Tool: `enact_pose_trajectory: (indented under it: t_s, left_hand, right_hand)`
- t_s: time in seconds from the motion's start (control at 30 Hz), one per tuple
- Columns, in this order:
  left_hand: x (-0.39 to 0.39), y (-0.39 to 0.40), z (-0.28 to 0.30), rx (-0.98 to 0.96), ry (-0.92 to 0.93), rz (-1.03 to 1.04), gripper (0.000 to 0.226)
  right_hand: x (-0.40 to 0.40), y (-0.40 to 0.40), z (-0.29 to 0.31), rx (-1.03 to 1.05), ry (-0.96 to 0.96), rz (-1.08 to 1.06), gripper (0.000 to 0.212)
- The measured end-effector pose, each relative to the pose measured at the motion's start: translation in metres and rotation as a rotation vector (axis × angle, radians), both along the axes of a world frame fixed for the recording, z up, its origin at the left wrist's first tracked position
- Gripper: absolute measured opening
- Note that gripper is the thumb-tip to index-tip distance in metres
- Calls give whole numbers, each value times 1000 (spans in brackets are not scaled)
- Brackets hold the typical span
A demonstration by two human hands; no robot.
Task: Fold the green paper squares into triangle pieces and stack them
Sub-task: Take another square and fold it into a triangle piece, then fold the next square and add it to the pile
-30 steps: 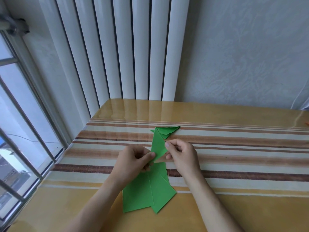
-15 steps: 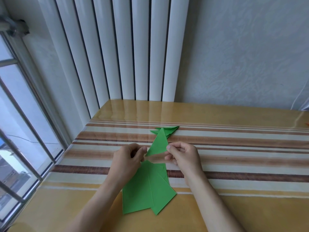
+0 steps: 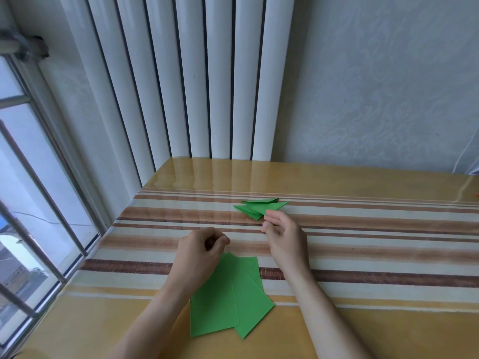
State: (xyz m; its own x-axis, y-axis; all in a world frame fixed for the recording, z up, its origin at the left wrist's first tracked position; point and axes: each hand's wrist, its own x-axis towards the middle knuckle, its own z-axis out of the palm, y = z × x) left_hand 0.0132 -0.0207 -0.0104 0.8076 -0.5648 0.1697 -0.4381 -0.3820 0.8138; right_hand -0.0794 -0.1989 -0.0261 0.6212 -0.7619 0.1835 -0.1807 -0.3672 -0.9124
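On the glossy striped yellow-and-brown table (image 3: 363,244), flat green paper squares (image 3: 228,299) lie fanned near the front edge. Left hand (image 3: 199,252) hovers loosely curled, holding nothing. Right hand (image 3: 283,235), fingers relaxed apart, sits beside the stacked folded green triangle pieces (image 3: 255,209).

Two bare forearms, hands (image 3: 199,251) (image 3: 283,235) ungloved; no sleeves, jewellery visible.
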Motion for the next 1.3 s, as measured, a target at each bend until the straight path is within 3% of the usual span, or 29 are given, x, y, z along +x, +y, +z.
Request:
enact_pose_trajectory:
  t_s: [0.13, 0.37, 0.47, 0.6, 0.7, 0.83, 0.97, 1.17, 1.3]
  left_hand:
    - [-1, 0, 1, -1, 0, 1, 16]
    - [-1, 0, 2, 12, 3, 16, 16]
    - [0, 0, 3, 11, 12, 35, 16]
    - [1, 1, 4, -12, 24, 77, 14]
    - [2, 1, 4, -14, 19, 129, 15]
    - [5, 2, 6, -27, 42, 200, 17]
    - [5, 2, 7, -81, 76, 242, 21]
    - [4, 2, 9, -82, 105, 237, 25]
    - [1, 2, 11, -65, 104, 218, 26]
  right_hand:
    - [-2, 1, 5, -48, 85, 55, 41]
    - [-2, -2, 2, -55, 92, 74, 47]
    - [-3, -2, 0, -66, 103, 66, 40]
    - [-8, 6, 4, -133, 69, 58, 17]
    - [-13, 19, 11, -201, 96, 293, 11]
    - [-17, 37, 13, -291, 332, 651, 61]
    - [-22, 37, 17, -330, 443, 777, 95]
    - [-20, 37, 14, -375, 425, 764, 84]
    - [-19, 37, 13, -357, 380, 693, 65]
